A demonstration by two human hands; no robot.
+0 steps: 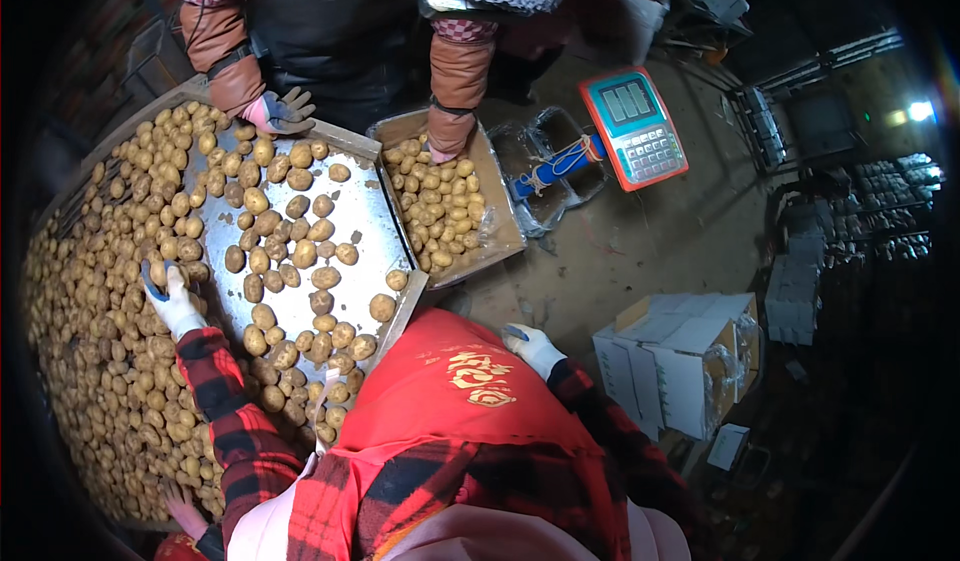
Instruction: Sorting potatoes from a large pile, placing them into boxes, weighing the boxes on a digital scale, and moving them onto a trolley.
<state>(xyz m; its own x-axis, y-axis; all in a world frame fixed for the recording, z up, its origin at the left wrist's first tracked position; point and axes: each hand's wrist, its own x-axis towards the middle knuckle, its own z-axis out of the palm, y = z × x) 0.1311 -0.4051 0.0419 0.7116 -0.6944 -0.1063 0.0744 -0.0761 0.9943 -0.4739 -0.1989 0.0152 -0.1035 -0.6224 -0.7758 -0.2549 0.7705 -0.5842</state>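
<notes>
My left hand (pixel 175 300), in a white glove with blue fingertips, reaches over the heap of potatoes (pixel 120 366) on the sorting table. Its thumb and fingers curve around a potato (pixel 158 273); whether they grip it firmly, I cannot tell. My right hand (pixel 531 345), gloved the same way, hangs beside my red apron (pixel 457 381), away from the potatoes. Its fingers are partly curled and nothing shows in them. In front of me, loose potatoes lie scattered over the table's metal sheet (pixel 352 208), inside a wooden rim (pixel 401 313).
Across the table a co-worker (pixel 322 43) has one gloved hand over the rim and the other in a lined carton (pixel 502 223) of potatoes. A digital scale display (pixel 634 127) stands beyond. Cardboard boxes (pixel 675 366) stand at right. Another person's hand (pixel 184 508) is at lower left.
</notes>
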